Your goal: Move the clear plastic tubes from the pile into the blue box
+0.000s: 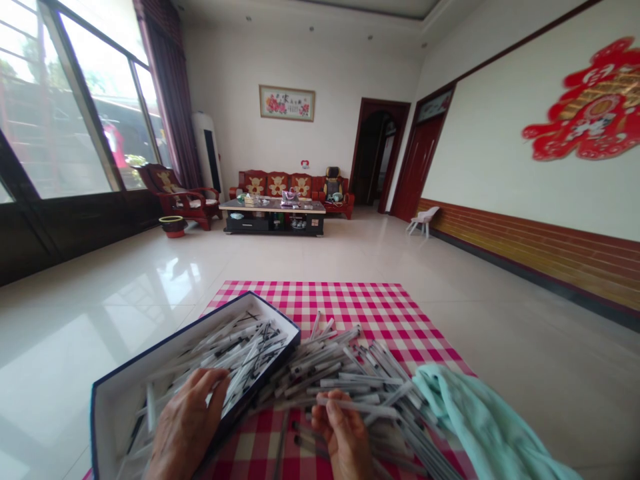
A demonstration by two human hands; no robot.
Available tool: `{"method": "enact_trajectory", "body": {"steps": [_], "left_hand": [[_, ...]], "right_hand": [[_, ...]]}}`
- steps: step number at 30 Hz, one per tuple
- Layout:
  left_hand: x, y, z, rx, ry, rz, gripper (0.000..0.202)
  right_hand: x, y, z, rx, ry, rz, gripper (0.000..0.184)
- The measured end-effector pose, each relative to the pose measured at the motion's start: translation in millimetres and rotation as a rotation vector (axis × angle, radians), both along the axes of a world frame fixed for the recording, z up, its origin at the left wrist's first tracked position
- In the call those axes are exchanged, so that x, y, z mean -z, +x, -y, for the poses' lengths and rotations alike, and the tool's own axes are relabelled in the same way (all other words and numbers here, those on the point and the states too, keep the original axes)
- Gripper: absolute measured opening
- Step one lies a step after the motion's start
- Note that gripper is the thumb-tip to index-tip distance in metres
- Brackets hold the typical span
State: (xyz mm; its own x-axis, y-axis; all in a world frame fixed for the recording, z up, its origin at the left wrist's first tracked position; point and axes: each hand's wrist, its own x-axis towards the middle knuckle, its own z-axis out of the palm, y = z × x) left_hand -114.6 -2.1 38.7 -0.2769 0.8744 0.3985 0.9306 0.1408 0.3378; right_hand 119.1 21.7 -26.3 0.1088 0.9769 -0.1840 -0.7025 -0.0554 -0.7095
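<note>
Pink-and-white checked cloth (360, 297) spread across the lower middle of the frame, with a loose pile of slim translucent sticks (320, 363), some dark-tipped, heaped on it. At bottom centre, the right hand (344, 427) pinched one pale stick (370, 407) between thumb and curled fingers, just above the pile. At lower left, the left hand (190, 410) was over a blue-edged white box (274, 317) that held many similar sticks (250, 357); its fingers were bent, thumb near the forefinger, and I could not tell whether they gripped anything. Mint-green fabric (480, 407) lay bunched at lower right, beside the pile. In the upper middle, a low dark table (273, 208) stood before a red wooden sofa (316, 183).
</note>
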Motion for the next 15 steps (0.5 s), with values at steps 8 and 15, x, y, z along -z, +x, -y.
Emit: {"method": "enact_trajectory", "body": {"steps": [8,15], "left_hand": [[1.6,3.9,0.0,-0.139,-0.128,-0.026,0.029],[4.4,30.8,-2.5,0.079,0.214,0.007,0.023]], "right_hand": [[0.3,-0.4,1.0,-0.019,0.001,0.044,0.038],[6.6,1.6,-0.1,-0.08,0.046,0.027,0.035]]}}
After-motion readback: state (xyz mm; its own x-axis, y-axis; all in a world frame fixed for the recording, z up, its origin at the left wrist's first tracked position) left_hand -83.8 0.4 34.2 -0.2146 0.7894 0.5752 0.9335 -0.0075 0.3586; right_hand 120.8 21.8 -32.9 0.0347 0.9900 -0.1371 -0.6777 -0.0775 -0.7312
